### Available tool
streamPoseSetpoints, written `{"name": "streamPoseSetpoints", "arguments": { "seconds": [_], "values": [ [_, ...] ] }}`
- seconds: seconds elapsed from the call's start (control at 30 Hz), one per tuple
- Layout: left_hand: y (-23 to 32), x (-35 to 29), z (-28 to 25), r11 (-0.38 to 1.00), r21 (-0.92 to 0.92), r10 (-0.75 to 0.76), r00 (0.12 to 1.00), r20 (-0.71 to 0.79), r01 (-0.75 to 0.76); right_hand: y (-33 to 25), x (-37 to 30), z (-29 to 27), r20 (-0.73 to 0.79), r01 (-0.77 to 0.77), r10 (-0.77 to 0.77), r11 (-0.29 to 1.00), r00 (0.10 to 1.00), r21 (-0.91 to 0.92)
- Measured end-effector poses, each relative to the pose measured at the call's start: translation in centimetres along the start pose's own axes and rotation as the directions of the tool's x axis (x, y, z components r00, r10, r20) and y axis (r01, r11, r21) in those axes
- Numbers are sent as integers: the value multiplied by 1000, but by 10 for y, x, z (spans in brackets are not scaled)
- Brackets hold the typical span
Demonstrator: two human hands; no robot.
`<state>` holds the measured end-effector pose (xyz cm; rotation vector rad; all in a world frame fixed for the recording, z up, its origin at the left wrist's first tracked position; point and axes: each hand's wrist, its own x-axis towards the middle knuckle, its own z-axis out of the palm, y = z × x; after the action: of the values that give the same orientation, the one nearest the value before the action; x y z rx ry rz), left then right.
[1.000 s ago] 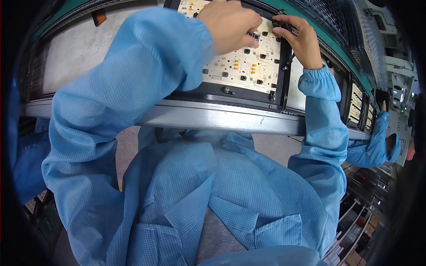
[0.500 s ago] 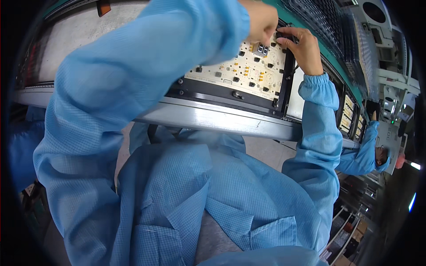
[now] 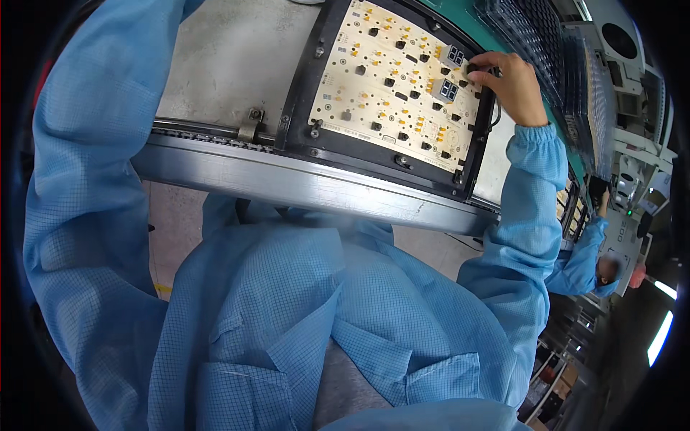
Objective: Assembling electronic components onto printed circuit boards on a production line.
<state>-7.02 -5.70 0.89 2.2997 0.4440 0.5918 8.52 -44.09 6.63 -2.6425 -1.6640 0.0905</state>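
A cream circuit board (image 3: 345,100) lies in a black frame carrier (image 3: 296,93) on the line. Black buttons, yellow parts and two grey two-digit displays, an upper display (image 3: 452,56) and a lower display (image 3: 445,90), stand on it. My right hand (image 3: 516,85) is at the board's far right edge, thumb and forefinger pinching a small black part (image 3: 472,69). Whether that part is loose or fixed to the carrier is hard to tell. My left sleeve (image 3: 108,79) runs out past the upper edge at the left, and the hand beyond it is out of sight.
A metal rail (image 3: 287,179) with a chain runs along the near side. Stacked black trays (image 3: 528,36) stand beyond the green edge at the right. Farther right, a co-worker in a blue smock (image 3: 582,262) works beside more carriers.
My left hand has drawn away from the board to the upper left and out of view, uncovering the board and both displays. My right hand stays pinched at the right edge.
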Motion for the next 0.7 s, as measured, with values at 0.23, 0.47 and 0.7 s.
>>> {"name": "streamPoseSetpoints", "arguments": {
  "seconds": [0.23, 0.47, 0.7],
  "values": [
    [-25, 47, -17, 995, 81, 71, 995, -67, -65, -9, 11, -14, 63, 134, -124, 974, 990, -180],
    [-46, 26, -24, 997, 36, 75, 946, -316, -67, -10, -12, -22, -16, -29, 28, 998, 999, -64],
    [-48, 75, -10, 907, 375, 158, 980, 121, -192, 56, -23, -31, -377, -263, 245, 965, 893, 2]
  ]
}}
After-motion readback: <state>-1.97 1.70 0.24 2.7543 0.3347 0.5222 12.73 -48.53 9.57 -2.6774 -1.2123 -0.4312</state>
